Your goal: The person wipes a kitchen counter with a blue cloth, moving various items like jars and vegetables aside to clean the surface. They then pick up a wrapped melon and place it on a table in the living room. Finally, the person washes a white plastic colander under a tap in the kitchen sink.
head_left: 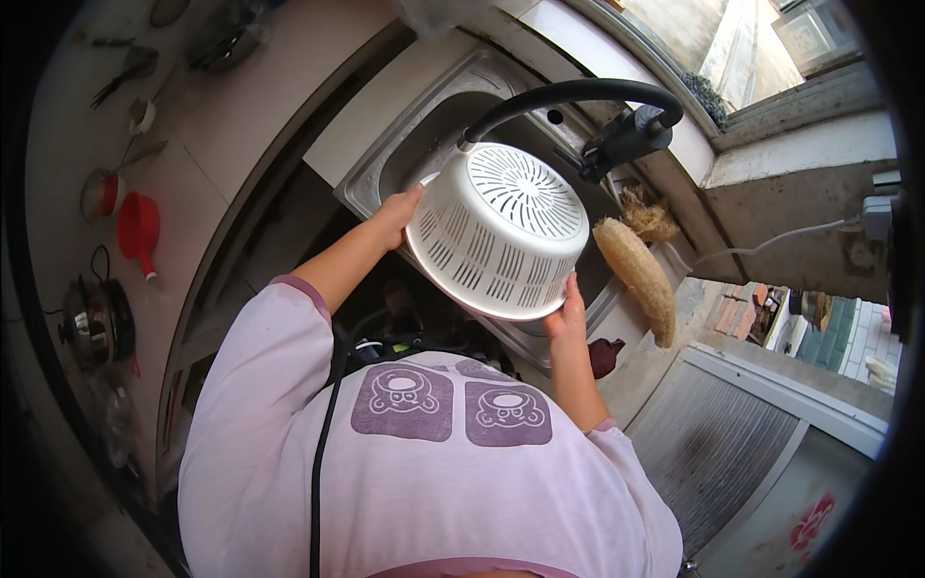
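Both my hands grip a white slotted plastic colander (491, 231) by its rim. It is tilted, with its slotted bottom turned up and away from me, over the near side of a steel sink (385, 159). My left hand (398, 214) is closed on the rim's left side; my right hand (567, 310) is closed on the right, near end. A black flexible faucet (578, 91) arches over the sink, its tip close to the colander's far edge. What lies inside the colander is hidden from me.
A dried loofah (638, 275) lies on the ledge right of the sink, near a dark red object (605, 356). On the left counter stand a red ladle-like scoop (140, 226) and a pot (96, 323). A window (742, 48) and white cable (771, 246) are at the right.
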A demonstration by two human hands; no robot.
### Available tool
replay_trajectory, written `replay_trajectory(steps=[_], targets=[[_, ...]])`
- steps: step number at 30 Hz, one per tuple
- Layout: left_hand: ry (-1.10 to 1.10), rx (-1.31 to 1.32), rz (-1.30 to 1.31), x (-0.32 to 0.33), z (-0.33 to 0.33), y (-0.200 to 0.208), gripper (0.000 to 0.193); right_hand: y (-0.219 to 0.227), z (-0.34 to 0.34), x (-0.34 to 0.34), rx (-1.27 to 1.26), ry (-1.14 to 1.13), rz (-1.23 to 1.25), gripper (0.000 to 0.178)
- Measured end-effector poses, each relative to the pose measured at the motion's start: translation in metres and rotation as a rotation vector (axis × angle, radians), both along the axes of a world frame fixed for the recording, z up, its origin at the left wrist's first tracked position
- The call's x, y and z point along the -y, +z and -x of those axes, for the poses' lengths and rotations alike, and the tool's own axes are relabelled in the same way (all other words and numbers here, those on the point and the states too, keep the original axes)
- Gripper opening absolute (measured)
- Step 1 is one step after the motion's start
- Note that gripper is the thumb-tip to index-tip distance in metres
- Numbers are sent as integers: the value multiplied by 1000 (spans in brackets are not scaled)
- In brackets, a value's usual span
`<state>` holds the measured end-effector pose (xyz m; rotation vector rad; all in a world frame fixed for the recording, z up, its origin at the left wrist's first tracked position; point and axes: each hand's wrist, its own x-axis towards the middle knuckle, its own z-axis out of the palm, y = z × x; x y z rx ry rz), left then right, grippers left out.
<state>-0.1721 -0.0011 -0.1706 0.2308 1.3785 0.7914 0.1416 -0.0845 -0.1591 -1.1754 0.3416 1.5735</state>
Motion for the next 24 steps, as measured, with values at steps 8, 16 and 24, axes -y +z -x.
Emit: replay_trajectory(steps=[8,16,24], targets=[[-504,-450,-237,13,1,18,33,122,8,9,-13,-21,-326,38],[-663,-171,-266,12,-2,58,32,211,26,53,760,350,-578,35],[-606,168,-48,14,23,72,47,241,48,28,1563,1182,-665,20]])
